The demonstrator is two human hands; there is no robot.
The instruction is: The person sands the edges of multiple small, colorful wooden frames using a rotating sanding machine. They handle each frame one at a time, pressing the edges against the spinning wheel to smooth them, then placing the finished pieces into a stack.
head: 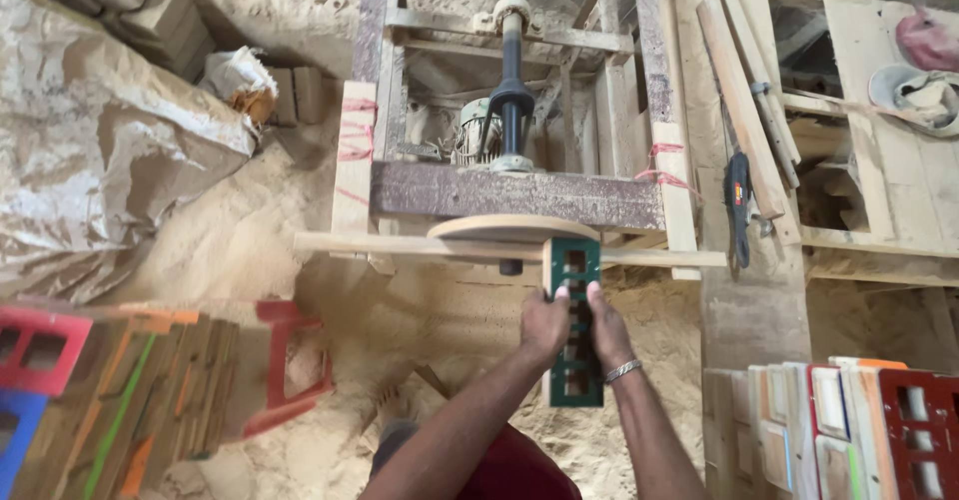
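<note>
Green-painted wooden frame [573, 320], gripped in both hands, left [544, 322] and right [606, 332], meets the sanding disc [511, 228] end-on. Sanding looks underway; next seems steady pressure, fingers clear of the disc.

Head camera; looks steeply down, close over hands [577, 325]; single view.

Bare forearms; silver bracelet [621, 370] on right wrist.
</note>
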